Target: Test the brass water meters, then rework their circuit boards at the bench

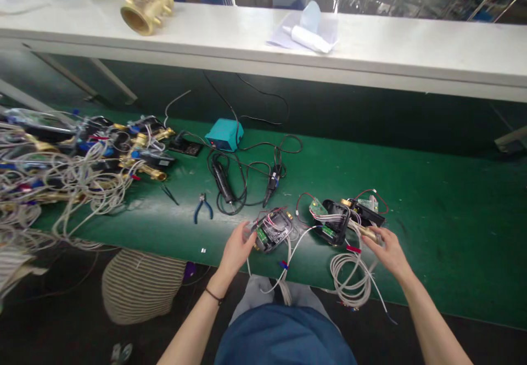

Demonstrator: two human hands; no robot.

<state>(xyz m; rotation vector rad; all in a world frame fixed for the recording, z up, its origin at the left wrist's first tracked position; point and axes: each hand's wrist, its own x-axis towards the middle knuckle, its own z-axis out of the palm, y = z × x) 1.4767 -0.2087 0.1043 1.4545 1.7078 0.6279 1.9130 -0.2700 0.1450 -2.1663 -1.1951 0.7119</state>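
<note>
Rested the left hand [237, 247], half-curled, too hidden to tell whether gripping, against the near middle box [278, 229], wired but uncovered, and, beside the right box [338, 223], likewise unclosed, gripped the brass pipe [368, 233] with the right hand [389, 253].

The head-worn camera looks forward and down from above the near edge of the tabletop [436, 217], reaching beyond its far edge.

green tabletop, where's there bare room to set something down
The green tabletop is bare right of the right hand and behind the opened black plastic housing beside that hand. It's crowded far left, under tangled grey cables and brass fittings.
</note>
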